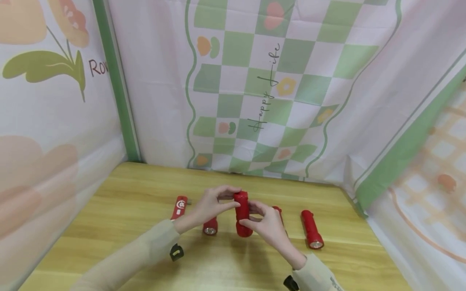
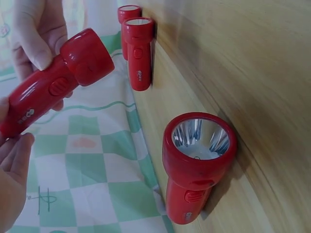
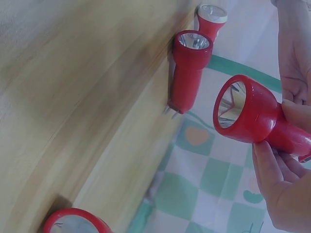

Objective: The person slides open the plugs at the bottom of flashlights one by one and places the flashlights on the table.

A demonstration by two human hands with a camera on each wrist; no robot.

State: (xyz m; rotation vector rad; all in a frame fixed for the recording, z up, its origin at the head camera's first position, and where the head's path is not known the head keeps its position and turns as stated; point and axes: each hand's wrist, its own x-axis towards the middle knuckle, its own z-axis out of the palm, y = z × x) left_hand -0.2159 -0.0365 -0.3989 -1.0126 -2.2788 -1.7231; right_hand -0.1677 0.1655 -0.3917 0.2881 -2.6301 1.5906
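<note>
Above the middle of the table, a red flashlight (image 1: pixel 243 216) is held between both hands, its wide head end pointing down toward the table's front. My left hand (image 1: pixel 209 205) pinches its narrow tail end between thumb and fingers. Lower on the body, near the head, my right hand (image 1: pixel 269 226) grips it. The left wrist view shows an oval switch and a white logo on the held flashlight (image 2: pixel 60 82). From the right wrist, the shiny reflector of this flashlight (image 3: pixel 252 111) is visible. Another red flashlight (image 1: pixel 210 227) lies under my left wrist, partly hidden.
At the left lies a red flashlight (image 1: pixel 180 206) with a white logo, partly covered by the left forearm. A further one (image 1: pixel 278 211) shows behind the right hand, and another (image 1: pixel 311 230) lies to the right. Patterned curtains (image 1: pixel 269 89) surround the wooden table (image 1: pixel 218 266).
</note>
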